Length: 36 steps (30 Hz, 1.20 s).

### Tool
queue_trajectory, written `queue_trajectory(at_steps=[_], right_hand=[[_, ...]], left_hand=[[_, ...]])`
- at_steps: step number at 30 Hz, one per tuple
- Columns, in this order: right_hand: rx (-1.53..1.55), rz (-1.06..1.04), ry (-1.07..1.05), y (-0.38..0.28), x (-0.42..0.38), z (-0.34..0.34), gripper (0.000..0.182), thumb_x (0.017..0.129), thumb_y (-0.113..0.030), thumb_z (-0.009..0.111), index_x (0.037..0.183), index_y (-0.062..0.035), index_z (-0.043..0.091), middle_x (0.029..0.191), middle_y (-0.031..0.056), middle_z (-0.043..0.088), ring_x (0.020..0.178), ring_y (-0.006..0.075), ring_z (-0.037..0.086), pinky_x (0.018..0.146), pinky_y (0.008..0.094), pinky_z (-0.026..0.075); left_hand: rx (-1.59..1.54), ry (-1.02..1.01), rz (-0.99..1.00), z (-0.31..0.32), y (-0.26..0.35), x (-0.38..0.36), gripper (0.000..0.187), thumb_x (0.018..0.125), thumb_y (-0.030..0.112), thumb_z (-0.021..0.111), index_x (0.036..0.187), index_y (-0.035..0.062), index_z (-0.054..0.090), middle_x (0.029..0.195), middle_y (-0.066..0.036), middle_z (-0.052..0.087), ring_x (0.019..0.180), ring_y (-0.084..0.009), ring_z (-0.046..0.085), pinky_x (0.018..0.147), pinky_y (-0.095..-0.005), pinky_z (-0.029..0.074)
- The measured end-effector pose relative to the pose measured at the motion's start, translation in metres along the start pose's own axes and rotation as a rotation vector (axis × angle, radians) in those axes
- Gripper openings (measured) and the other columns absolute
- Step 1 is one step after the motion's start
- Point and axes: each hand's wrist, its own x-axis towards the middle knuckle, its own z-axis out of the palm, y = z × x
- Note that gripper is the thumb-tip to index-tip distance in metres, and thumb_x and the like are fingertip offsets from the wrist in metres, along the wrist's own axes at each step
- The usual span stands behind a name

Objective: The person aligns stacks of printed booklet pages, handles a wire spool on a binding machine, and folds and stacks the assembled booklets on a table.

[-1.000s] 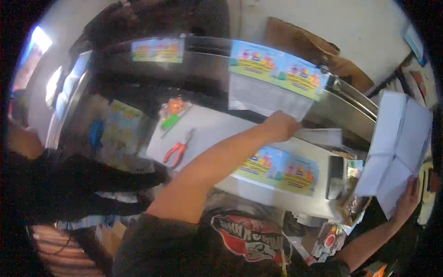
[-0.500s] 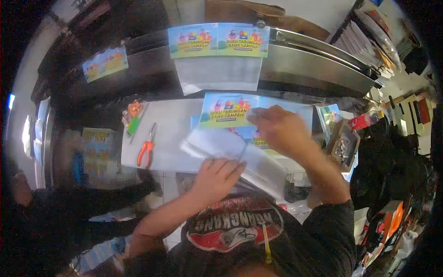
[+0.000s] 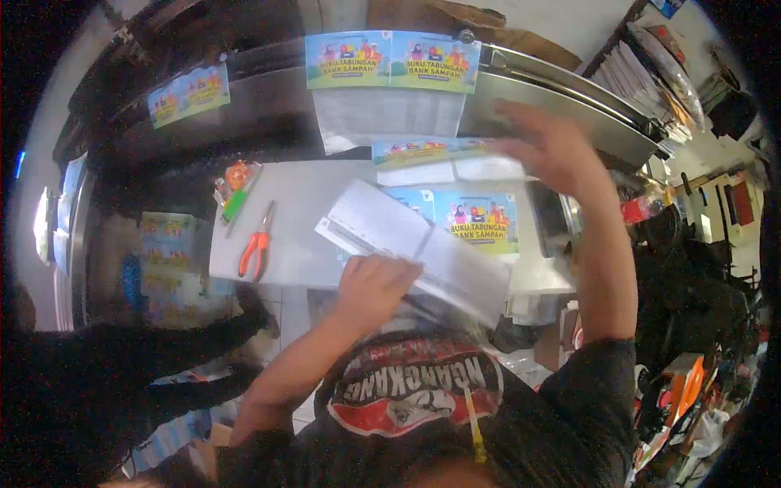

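My left hand (image 3: 378, 285) grips the near edge of a stack of white printed sheets (image 3: 390, 232), which lies slanted and partly blurred over the table. My right hand (image 3: 557, 154) is raised at the back right, smeared by motion, its thumb and fingers apart. Close to its thumb is a colourful printed cover (image 3: 431, 152), tilted up with white pages showing below it. Another cover (image 3: 477, 220), reading "Buku Tabungan Bank Sampah", lies flat on the white table (image 3: 301, 187), partly under the slanted sheets.
Orange-handled pliers (image 3: 258, 248) and a green-handled tool (image 3: 234, 205) lie at the table's left. Behind, a double cover sheet (image 3: 392, 63) hangs over a metal machine (image 3: 521, 89). A red-labelled bottle (image 3: 641, 209) stands at right. Another person's dark sleeve (image 3: 203, 333) shows at left.
My right hand has moved up and back from the table, and the cover it was on now stands tilted farther back. My left hand keeps the white sheets, now turned more open to view.
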Motion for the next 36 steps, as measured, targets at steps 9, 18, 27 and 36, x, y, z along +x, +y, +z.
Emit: queue_trajectory(at_steps=[9,18,27,36], right_hand=[[-0.06,0.105,-0.852,0.073,0.062,0.149,0.093,0.088,-0.078,0.034,0.132,0.0005,0.056,0.14,0.0254,0.05,0.13,0.0409,0.046,0.111,0.0472,0.034],[0.128,0.063,-0.634,0.103,0.113,0.166,0.075,0.085,-0.057,0.063,0.135,-0.0025,0.052,0.128,0.0197,0.06,0.119,0.0314,0.056,0.102,0.0374,0.043],[0.328,0.059,-0.564,0.037,0.078,0.097,0.065,0.086,-0.028,0.072,0.141,-0.0028,0.045,0.133,0.0211,0.057,0.121,0.0341,0.057,0.101,0.0411,0.046],[0.51,0.204,-0.64,0.075,0.071,0.097,0.054,0.097,-0.021,0.057,0.145,-0.002,0.041,0.144,0.0156,0.047,0.133,0.0272,0.044,0.111,0.0395,0.035]], left_hand=[[-0.057,-0.106,-0.022,0.026,-0.015,-0.02,0.041,0.08,0.016,0.059,0.121,0.0158,0.064,0.112,-0.004,0.063,0.102,-0.0248,0.057,0.084,-0.0432,0.043],[-0.045,-0.113,-0.035,0.019,-0.015,-0.008,0.04,0.075,0.019,0.066,0.115,0.0165,0.069,0.107,0.001,0.06,0.099,-0.0201,0.054,0.081,-0.0393,0.042],[-0.038,-0.043,-0.073,0.021,-0.004,-0.015,0.039,0.078,0.017,0.06,0.116,0.0095,0.063,0.11,-0.005,0.06,0.107,-0.0248,0.057,0.09,-0.0399,0.045],[-0.031,0.48,-0.687,-0.029,-0.015,-0.145,0.03,0.078,0.02,0.074,0.105,0.0097,0.065,0.105,-0.012,0.066,0.095,-0.0311,0.062,0.082,-0.0406,0.048]])
